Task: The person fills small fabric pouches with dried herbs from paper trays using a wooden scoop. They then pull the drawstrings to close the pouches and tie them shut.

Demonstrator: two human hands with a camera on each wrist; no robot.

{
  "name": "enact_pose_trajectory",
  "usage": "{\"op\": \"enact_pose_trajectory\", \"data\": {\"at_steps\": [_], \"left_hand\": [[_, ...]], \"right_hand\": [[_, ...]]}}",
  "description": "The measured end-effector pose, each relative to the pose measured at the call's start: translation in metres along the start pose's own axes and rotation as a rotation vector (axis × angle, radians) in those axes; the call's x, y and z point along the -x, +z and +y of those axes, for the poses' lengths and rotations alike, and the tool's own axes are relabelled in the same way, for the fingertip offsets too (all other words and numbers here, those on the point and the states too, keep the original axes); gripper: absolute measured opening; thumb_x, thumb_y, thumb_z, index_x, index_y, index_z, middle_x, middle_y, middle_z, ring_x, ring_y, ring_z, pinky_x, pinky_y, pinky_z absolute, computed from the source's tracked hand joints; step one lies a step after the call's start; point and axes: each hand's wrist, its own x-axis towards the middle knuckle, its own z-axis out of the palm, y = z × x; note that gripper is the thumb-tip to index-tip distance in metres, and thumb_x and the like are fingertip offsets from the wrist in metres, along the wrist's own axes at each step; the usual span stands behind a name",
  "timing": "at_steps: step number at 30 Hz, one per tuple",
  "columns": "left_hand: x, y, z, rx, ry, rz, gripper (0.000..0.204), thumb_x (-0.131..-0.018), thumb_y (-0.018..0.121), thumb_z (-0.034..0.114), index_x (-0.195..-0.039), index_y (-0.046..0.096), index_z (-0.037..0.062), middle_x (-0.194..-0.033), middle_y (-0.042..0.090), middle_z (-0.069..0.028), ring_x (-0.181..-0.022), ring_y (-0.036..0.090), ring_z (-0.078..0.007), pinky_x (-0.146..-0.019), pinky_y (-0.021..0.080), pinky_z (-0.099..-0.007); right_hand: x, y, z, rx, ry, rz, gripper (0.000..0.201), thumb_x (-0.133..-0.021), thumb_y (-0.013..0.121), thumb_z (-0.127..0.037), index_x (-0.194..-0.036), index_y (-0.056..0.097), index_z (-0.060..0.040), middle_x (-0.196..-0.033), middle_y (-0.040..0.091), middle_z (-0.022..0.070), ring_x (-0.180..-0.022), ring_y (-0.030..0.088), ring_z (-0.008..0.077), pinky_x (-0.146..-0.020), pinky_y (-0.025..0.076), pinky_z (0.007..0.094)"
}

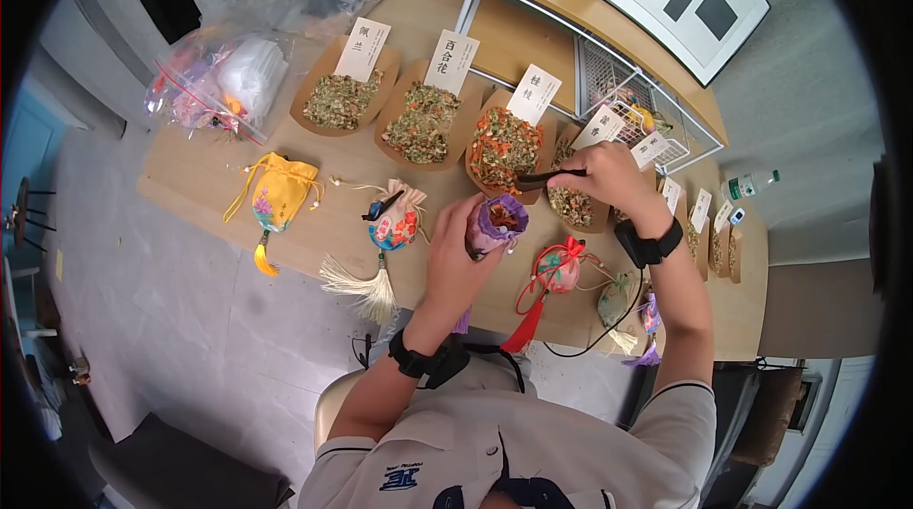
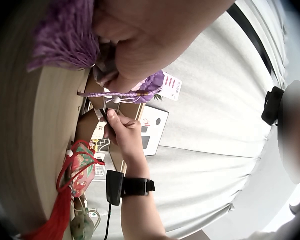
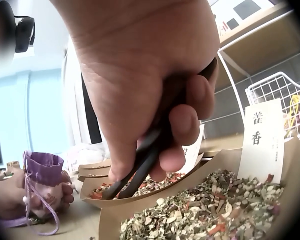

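Observation:
My left hand point(image 1: 455, 262) grips a small purple drawstring pouch point(image 1: 493, 233) upright, its mouth wide and brownish-orange dried bits inside. In the left wrist view, a purple tassel point(image 2: 65, 35) and a braided cord point(image 2: 120, 94) hang from that pouch. Black tongs point(image 3: 145, 167) are held between the thumb and curled fingers of my right hand point(image 1: 613, 178). Their tips are close by the front edge of the paper tray of orange and green dried herbs point(image 1: 504, 149), to the right of and above the pouch. Whether the tips hold any herbs, I cannot tell.
More herb trays with labels point(image 1: 452, 62) line the table's back and right. Filled sachets lie in front: a yellow one point(image 1: 285, 190), a beige floral one point(image 1: 395, 224), a red-tasselled one point(image 1: 556, 271). Plastic bags point(image 1: 228, 81) stand back left, a shelf point(image 1: 609, 29) back right.

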Motion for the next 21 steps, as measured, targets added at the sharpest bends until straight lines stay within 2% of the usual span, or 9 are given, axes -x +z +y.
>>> {"op": "enact_pose_trajectory", "data": {"at_steps": [3, 6, 10, 13, 16, 19, 21], "left_hand": [[0.0, 0.0, 0.001, -0.005, 0.0, 0.0, 0.068, -0.068, 0.081, 0.004, -0.132, 0.056, 0.0035, -0.12, 0.058, -0.014, -0.111, 0.061, -0.0291, -0.095, 0.05, -0.0371], [0.0, 0.0, 0.001, -0.008, 0.004, 0.0, 0.068, -0.068, 0.081, 0.004, -0.132, 0.056, 0.0037, -0.12, 0.058, -0.0141, -0.112, 0.061, -0.0295, -0.095, 0.05, -0.0373], [0.0, -0.001, 0.002, -0.016, 0.002, -0.007, 0.068, -0.068, 0.08, 0.005, -0.132, 0.056, 0.0038, -0.121, 0.058, -0.0143, -0.113, 0.06, -0.0299, -0.096, 0.05, -0.0377], [0.001, -0.001, 0.0, -0.011, -0.001, -0.029, 0.07, -0.07, 0.081, 0.008, -0.133, 0.053, 0.0046, -0.124, 0.056, -0.0166, -0.114, 0.059, -0.0357, -0.095, 0.049, -0.042], [0.001, -0.001, 0.0, -0.008, 0.004, -0.028, 0.07, -0.07, 0.081, 0.008, -0.134, 0.053, 0.0048, -0.125, 0.056, -0.0165, -0.114, 0.059, -0.0357, -0.095, 0.05, -0.0421], [0.0, -0.002, 0.003, -0.011, -0.011, -0.016, 0.067, -0.069, 0.08, 0.005, -0.132, 0.056, 0.0038, -0.122, 0.058, -0.0145, -0.113, 0.06, -0.0305, -0.096, 0.049, -0.0379], [0.0, -0.001, 0.003, 0.001, -0.015, -0.014, 0.067, -0.069, 0.08, 0.005, -0.132, 0.056, 0.0037, -0.122, 0.058, -0.0145, -0.113, 0.06, -0.0305, -0.096, 0.049, -0.0379]], "right_hand": [[0.004, -0.005, -0.003, 0.117, -0.047, 0.005, 0.04, -0.077, 0.075, -0.052, -0.081, 0.079, -0.0121, -0.069, 0.068, 0.008, -0.066, 0.066, 0.0293, -0.056, 0.05, 0.04], [0.006, -0.003, -0.006, 0.157, -0.14, 0.099, 0.038, -0.077, 0.074, -0.05, -0.079, 0.077, -0.0125, -0.068, 0.065, 0.0056, -0.066, 0.066, 0.0268, -0.056, 0.05, 0.0385], [0.005, 0.001, -0.017, 0.252, -0.155, 0.135, 0.037, -0.08, 0.072, -0.047, -0.074, 0.072, -0.011, -0.065, 0.059, 0.0044, -0.063, 0.064, 0.0251, -0.055, 0.05, 0.0362], [0.004, 0.002, -0.023, 0.3, -0.144, 0.152, 0.036, -0.081, 0.071, -0.047, -0.074, 0.071, -0.0108, -0.065, 0.058, 0.004, -0.063, 0.064, 0.0241, -0.054, 0.049, 0.0352], [0.003, 0.004, -0.021, 0.3, -0.124, 0.167, 0.035, -0.081, 0.072, -0.047, -0.079, 0.073, -0.0116, -0.067, 0.06, 0.004, -0.062, 0.064, 0.0242, -0.054, 0.049, 0.0351], [0.003, 0.002, -0.019, 0.255, -0.11, 0.182, 0.035, -0.081, 0.072, -0.048, -0.083, 0.076, -0.0123, -0.068, 0.062, 0.0047, -0.062, 0.064, 0.0246, -0.054, 0.049, 0.0351], [0.002, 0.001, -0.019, 0.237, -0.093, 0.192, 0.036, -0.081, 0.072, -0.048, -0.084, 0.077, -0.0123, -0.068, 0.064, 0.0058, -0.062, 0.064, 0.0252, -0.054, 0.049, 0.0352]]}}
